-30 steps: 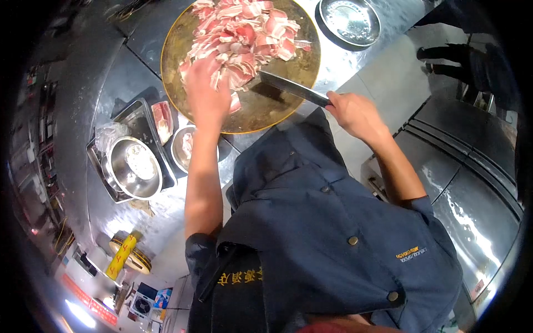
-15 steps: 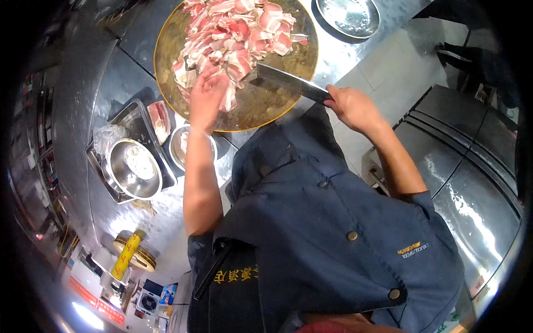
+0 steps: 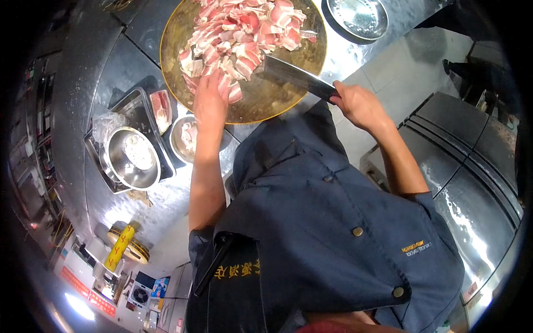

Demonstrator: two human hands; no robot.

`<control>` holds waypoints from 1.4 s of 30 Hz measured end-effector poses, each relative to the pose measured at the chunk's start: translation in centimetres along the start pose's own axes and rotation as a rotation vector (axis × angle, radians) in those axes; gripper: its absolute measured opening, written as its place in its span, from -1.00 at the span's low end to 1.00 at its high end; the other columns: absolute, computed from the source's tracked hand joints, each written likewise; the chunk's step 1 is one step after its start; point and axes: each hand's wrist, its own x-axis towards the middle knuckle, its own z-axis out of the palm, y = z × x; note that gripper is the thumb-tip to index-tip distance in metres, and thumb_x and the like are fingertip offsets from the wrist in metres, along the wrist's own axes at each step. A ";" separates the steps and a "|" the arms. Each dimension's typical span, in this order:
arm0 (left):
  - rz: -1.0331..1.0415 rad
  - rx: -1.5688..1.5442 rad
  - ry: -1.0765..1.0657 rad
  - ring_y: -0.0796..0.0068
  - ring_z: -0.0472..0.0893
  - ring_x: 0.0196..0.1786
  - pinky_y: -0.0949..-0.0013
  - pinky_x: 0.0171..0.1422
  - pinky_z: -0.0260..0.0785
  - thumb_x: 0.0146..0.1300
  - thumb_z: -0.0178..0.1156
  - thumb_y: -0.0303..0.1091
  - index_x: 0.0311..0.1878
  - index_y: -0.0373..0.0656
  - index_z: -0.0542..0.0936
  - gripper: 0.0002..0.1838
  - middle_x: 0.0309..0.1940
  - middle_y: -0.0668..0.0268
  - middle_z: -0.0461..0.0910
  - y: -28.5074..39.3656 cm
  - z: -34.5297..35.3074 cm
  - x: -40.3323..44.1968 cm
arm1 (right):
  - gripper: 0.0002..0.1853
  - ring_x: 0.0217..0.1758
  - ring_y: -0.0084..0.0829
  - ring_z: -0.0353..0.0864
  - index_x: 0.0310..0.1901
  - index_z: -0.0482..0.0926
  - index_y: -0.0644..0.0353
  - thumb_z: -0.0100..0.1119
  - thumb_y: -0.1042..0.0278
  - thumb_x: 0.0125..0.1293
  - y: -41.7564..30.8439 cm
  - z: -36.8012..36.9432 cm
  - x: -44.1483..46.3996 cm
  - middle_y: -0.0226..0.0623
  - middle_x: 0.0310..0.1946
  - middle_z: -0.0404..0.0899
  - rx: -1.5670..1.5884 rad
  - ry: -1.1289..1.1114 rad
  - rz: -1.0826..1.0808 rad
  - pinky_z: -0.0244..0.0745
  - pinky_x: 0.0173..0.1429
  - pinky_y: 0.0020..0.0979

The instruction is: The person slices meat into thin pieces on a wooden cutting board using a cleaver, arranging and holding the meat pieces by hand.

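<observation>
A heap of sliced pink-and-white meat (image 3: 244, 28) covers much of the round cutting board (image 3: 266, 105). At the heap's near left edge, my left hand (image 3: 211, 100) has its fingers on some slices, bent round them. My right hand (image 3: 360, 105) is closed on the handle of a cleaver (image 3: 297, 76). The blade points left over the board, its far end beside the meat's right near side. A piece of meat (image 3: 161, 111) lies left of the board, near a small metal bowl (image 3: 176, 139) that holds some more meat.
On the left, a dark tray (image 3: 149, 114) holds a steel bowl (image 3: 132, 161) with white contents and a clear plastic bag (image 3: 108, 127). A round metal dish (image 3: 358, 19) stands right of the board. Part of another person (image 3: 472, 72) shows at the upper right.
My left hand has come down from over the heap to its near edge, and its fingers have closed in on the slices. The cleaver stays in my right hand, at nearly the same place.
</observation>
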 end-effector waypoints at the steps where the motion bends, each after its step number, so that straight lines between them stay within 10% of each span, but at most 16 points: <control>1: 0.089 0.120 0.038 -0.10 0.56 0.24 -0.04 0.30 0.51 0.29 0.44 -0.37 0.34 -0.14 0.62 -0.47 0.17 0.04 0.57 0.3 -0.2 -0.1 | -0.74 -0.23 0.27 0.68 -0.10 0.50 0.25 0.24 0.20 0.52 0.1 0.1 0.0 0.14 -0.41 0.66 -0.001 0.029 -0.020 0.50 -0.17 0.21; 12: -0.049 0.109 -0.186 -0.03 0.66 0.01 -0.03 0.13 0.53 0.23 0.44 -0.31 0.03 -0.19 0.66 -0.66 -0.07 0.00 0.66 -1.8 -1.9 0.5 | -0.71 -0.18 0.28 0.64 0.04 0.46 0.24 0.23 0.20 0.55 -0.2 0.0 -0.1 0.14 -0.36 0.66 -0.018 -0.014 0.030 0.48 -0.12 0.19; 15: -0.360 -0.220 -0.346 0.19 0.70 0.03 0.14 0.14 0.54 0.24 0.51 -0.24 -0.04 -0.17 0.67 -0.68 -0.07 0.07 0.72 -1.3 -3.6 1.2 | -0.71 -0.16 0.29 0.64 0.00 0.46 0.26 0.24 0.20 0.55 -0.1 -0.1 0.1 0.16 -0.35 0.66 0.004 -0.016 0.029 0.47 -0.12 0.20; 18: -0.425 -1.321 0.086 0.42 0.69 0.11 0.28 0.21 0.58 0.29 0.50 -0.40 0.17 -0.15 0.66 -0.60 0.10 0.23 0.71 1.5 -4.9 1.0 | -0.71 -0.16 0.30 0.64 -0.04 0.45 0.29 0.24 0.22 0.54 -0.3 -0.2 -0.1 0.17 -0.34 0.66 -0.005 0.000 0.017 0.46 -0.12 0.21; 20: -0.388 -1.174 0.081 0.35 0.68 0.19 0.23 0.30 0.58 0.26 0.56 -0.33 0.32 -0.19 0.58 -0.41 0.16 0.17 0.68 0.2 -3.7 1.2 | -0.73 -0.23 0.30 0.68 -0.10 0.49 0.29 0.26 0.22 0.51 -0.3 -0.3 0.0 0.17 -0.41 0.66 -0.011 0.043 -0.021 0.50 -0.16 0.21; 23: 0.037 -0.044 -0.135 -0.08 0.64 0.14 0.04 0.30 0.52 0.08 0.57 -0.26 0.02 -0.23 0.66 -0.54 0.03 0.00 0.62 -2.7 -1.1 0.8 | -0.73 -0.23 0.30 0.67 -0.10 0.49 0.29 0.27 0.23 0.50 0.1 -0.3 0.2 0.18 -0.42 0.65 -0.002 0.023 -0.034 0.50 -0.15 0.20; 37: -0.193 0.164 -0.074 -0.06 0.72 -0.12 0.07 0.08 0.58 0.14 0.35 -0.40 -0.04 -0.22 0.66 -0.70 -0.27 0.04 0.70 -1.3 -1.4 1.0 | -0.71 -0.20 0.27 0.69 -0.06 0.47 0.29 0.26 0.22 0.51 -0.5 -0.6 0.1 0.17 -0.37 0.67 -0.005 0.038 0.006 0.52 -0.13 0.21; 42: 0.167 0.140 -0.137 -0.22 0.69 -0.04 -0.01 0.16 0.54 0.15 0.30 -0.48 0.02 -0.24 0.66 -0.67 -0.06 -0.04 0.70 -1.3 -2.8 0.6 | -0.71 -0.19 0.28 0.69 -0.06 0.47 0.30 0.27 0.22 0.51 -0.3 -0.6 0.2 0.18 -0.35 0.68 0.008 0.013 0.025 0.52 -0.12 0.22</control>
